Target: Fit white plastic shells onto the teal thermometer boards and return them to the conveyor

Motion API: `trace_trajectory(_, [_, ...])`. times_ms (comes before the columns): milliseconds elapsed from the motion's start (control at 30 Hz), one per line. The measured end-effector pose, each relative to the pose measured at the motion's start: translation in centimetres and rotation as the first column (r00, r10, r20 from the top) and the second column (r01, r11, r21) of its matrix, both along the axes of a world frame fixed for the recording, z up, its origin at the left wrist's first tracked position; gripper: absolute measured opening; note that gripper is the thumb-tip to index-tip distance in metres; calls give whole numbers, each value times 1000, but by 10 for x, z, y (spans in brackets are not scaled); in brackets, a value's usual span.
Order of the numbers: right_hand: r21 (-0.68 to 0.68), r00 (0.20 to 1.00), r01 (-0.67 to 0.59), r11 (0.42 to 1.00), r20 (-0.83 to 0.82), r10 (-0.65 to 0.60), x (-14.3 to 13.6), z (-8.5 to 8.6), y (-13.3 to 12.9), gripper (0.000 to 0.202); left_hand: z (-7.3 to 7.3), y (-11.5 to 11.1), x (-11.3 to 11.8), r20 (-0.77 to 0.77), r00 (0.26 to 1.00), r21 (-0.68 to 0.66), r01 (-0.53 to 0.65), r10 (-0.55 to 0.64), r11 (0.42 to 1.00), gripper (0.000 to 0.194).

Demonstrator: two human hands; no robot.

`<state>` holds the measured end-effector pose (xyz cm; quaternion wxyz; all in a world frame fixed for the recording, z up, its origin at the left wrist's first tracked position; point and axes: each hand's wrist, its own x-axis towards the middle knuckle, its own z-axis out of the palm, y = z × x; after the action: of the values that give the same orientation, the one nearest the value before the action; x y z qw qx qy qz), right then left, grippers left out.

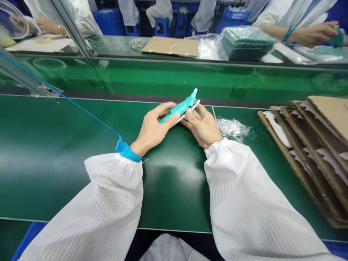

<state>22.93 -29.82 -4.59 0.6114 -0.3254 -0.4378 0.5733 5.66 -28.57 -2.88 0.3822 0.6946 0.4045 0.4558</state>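
Note:
My left hand (153, 127) grips the near end of a long teal plastic part (181, 106), thumb and fingers closed around it. My right hand (202, 125) supports the same part from below and the right, fingers against a thin white piece (193, 107) lying along its underside. The part is held above the green table (67, 152), tilted up and away to the right. A blue wrist strap (127, 151) with a blue cord sits on my left wrist. Both arms wear white striped sleeves.
A crumpled clear plastic bag (233, 127) lies just right of my right hand. Stacked cardboard trays (312, 145) with white pieces fill the right side. A green conveyor belt (174, 78) runs across behind. Beyond it, other people's hands (312, 34), a cardboard sheet (172, 46) and bagged green parts (244, 41).

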Motion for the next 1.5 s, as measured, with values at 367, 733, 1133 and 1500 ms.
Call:
trace_trajectory(367, [-4, 994, 77, 997, 80, -76, -1, -2, 0, 64, 7, -8, -2, 4, 997, -134, 82, -83, 988, 44])
trace_trajectory(733, [-136, 985, 116, 984, -110, -131, 1, 6, 2, 57, 10, -17, 3, -323, 945, -21, 48, -52, 999, 35])
trace_trajectory(1133, [-73, 991, 30, 997, -127, -39, 4, 15, -5, 42, 3, -28, 12, -445, 881, 257, -49, 163, 965, 34])
trace_trajectory(1500, [-27, 992, 9, 1000, -122, -12, 4, 21, -8, 42, 4, -31, 13, -436, 838, 497, -79, 328, 864, 34])
